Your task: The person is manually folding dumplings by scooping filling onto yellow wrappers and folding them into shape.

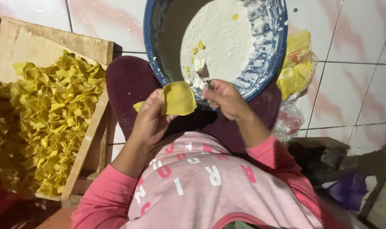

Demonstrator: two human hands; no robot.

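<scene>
Wrapper [179, 98], a thin yellow dough square, draped over the fingers of the left hand [150, 118], thumb pressed against its lower edge, one corner poking out to the left of the palm. Held above the lap, just in front of the near rim of the blue basin [152, 51]. Right hand [226, 99] just beside the wrapper, fingers curled together at the basin's near edge, seemingly pinching a small utensil or a dab of white filling; too blurred to tell which. Inside the basin, white filling paste [220, 42] spread across the right half, flecked with yellow scraps, grey bare bottom on the left. To the left, a wooden tray [89, 140] heaped with folded yellow dumplings [48, 123], edges ruffled. To the right of the basin, a stack of flat yellow wrappers in a clear plastic bag [297, 68] on the tiled floor [354, 93]. Pink sleeves and maroon trousers below.
</scene>
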